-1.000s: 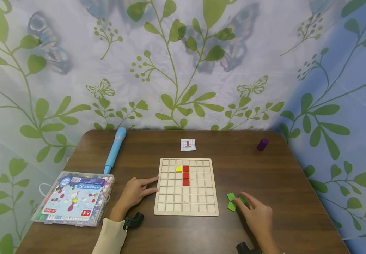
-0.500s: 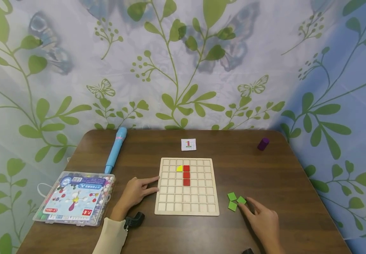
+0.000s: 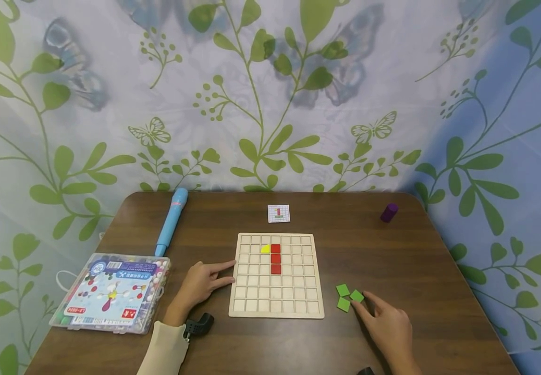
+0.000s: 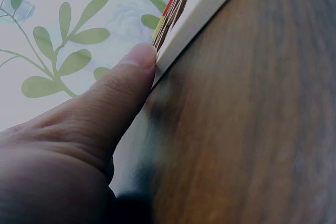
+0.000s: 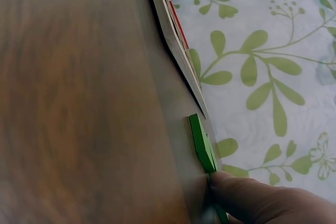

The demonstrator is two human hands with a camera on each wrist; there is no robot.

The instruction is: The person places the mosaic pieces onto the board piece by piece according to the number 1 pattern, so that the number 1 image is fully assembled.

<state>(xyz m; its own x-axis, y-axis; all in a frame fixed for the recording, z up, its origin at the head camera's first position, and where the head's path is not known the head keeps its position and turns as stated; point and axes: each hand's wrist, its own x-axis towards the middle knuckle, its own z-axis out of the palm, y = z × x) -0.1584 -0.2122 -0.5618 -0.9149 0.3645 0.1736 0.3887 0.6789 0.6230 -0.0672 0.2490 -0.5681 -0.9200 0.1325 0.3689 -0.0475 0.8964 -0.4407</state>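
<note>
Since the right hand (image 3: 389, 325) has edged outward toward four o'clock within the last second, I can see all three green square tiles (image 3: 343, 304) plainly, lying between three and four o'clock of the gridded wooden board (image 3: 298, 316) and apart from it. Its finger and thumb touch the trio's three-o'clock tile (image 3: 357, 295), though whether they pinch it I can't tell; the left hand (image 3: 200, 284), fingers extended, touches the board's nine-o'clock edge. I'd judge the greens are the business in hand, with only red tiles (image 3: 275, 258) and a yellow tile (image 3: 265, 249) on the grid.
</note>
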